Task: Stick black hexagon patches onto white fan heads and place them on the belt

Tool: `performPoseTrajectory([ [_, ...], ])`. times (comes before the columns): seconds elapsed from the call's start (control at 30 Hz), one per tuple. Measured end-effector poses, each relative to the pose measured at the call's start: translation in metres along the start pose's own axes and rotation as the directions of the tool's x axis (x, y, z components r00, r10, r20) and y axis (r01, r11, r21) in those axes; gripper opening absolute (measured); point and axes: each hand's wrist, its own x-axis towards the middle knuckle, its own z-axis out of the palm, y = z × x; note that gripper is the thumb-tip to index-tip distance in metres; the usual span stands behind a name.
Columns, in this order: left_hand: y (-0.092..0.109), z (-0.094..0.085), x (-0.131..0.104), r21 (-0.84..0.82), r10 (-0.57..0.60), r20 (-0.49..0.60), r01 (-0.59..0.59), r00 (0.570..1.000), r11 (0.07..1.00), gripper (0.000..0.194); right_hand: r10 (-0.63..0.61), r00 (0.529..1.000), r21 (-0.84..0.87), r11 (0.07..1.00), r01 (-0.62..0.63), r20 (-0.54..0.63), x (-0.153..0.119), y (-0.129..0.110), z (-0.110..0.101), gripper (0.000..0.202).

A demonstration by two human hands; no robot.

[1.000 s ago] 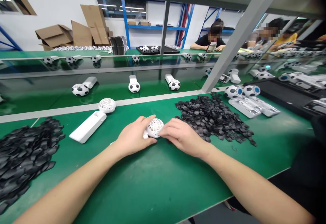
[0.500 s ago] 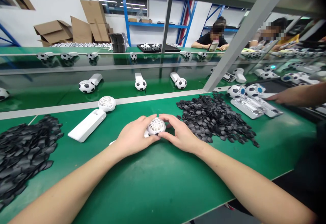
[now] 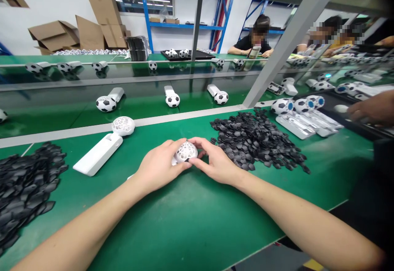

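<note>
A white device with a round openwork head is held between both hands above the green table. My left hand wraps round its left side and covers most of its handle. My right hand has thumb and fingers closed on the right edge of the head, near a dark patch at its lower rim. A second white device lies at the left, its openwork head pointing away. Small black pieces form one pile to the right and another at the far left.
Ball-headed devices lie on a green conveyor beyond a pale rail. A slanted metal post rises at the right. Near a black tray, a co-worker's hand is beside several devices in a row. Other people sit across the line.
The view has shifted slightly. Both my hands still hold the white device. The co-worker's hand has moved away from the row, where another device now lies. Conveyor devices have moved right relative to the table.
</note>
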Motion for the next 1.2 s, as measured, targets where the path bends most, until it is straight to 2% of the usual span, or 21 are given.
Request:
performPoseTrajectory([
  [0.1,0.001,0.0,-0.001,0.029,0.008,0.01,-0.008,1.0,1.0,0.056,0.044,0.999,-0.029,0.999,-0.044,0.001,0.004,0.002,-0.011,0.032],
  [0.17,0.0,0.0,-0.001,0.054,0.053,0.025,-0.054,0.998,0.997,0.059,0.102,0.99,-0.19,0.975,-0.118,-0.095,0.007,0.008,-0.023,0.02],
  [0.2,-0.001,0.001,0.0,0.07,0.078,0.03,-0.08,0.997,0.994,0.06,0.137,0.977,-0.311,0.932,-0.184,-0.165,0.008,0.011,-0.03,0.017],
  [0.27,-0.004,0.001,0.001,0.101,0.125,0.031,-0.127,0.992,0.987,0.058,0.206,0.942,-0.539,0.779,-0.321,-0.264,0.009,0.02,-0.042,0.015],
  [0.33,-0.007,0.001,0.003,0.124,0.168,0.016,-0.168,0.986,0.978,0.055,0.269,0.927,-0.673,0.639,-0.374,-0.259,0.008,0.026,-0.049,0.015],
  [0.43,-0.011,0.001,0.005,0.161,0.225,-0.016,-0.22,0.974,0.962,0.058,0.28,0.941,-0.741,0.588,-0.325,-0.19,0.007,0.031,-0.049,0.014],
  [0.7,-0.018,0.002,0.007,0.162,0.26,0.008,-0.258,0.966,0.952,0.065,0.192,0.966,-0.759,0.598,-0.257,-0.175,0.007,0.031,-0.046,0.023],
  [0.77,-0.018,0.001,0.007,0.145,0.256,0.014,-0.255,0.967,0.956,0.066,0.137,0.973,-0.677,0.7,-0.227,-0.185,0.006,0.026,-0.044,0.02],
  [0.87,-0.016,-0.001,0.006,0.096,0.259,0.037,-0.262,0.965,0.96,0.065,0.038,0.984,-0.383,0.918,-0.102,-0.172,0.002,0.011,-0.038,0.01],
  [0.93,-0.015,-0.002,0.004,0.068,0.259,0.054,-0.263,0.964,0.962,0.065,-0.022,0.993,-0.226,0.974,-0.004,-0.115,0.0,0.0,-0.034,0.006],
  [1.03,-0.014,-0.003,0.002,0.038,0.244,0.058,-0.247,0.968,0.968,0.065,-0.126,0.992,-0.167,0.978,0.121,-0.021,-0.005,-0.012,-0.03,0.004],
  [1.2,-0.01,0.0,0.002,-0.001,0.199,0.036,-0.2,0.979,0.98,0.072,-0.25,0.967,-0.225,0.94,0.255,0.054,-0.008,-0.014,-0.026,0.011],
])
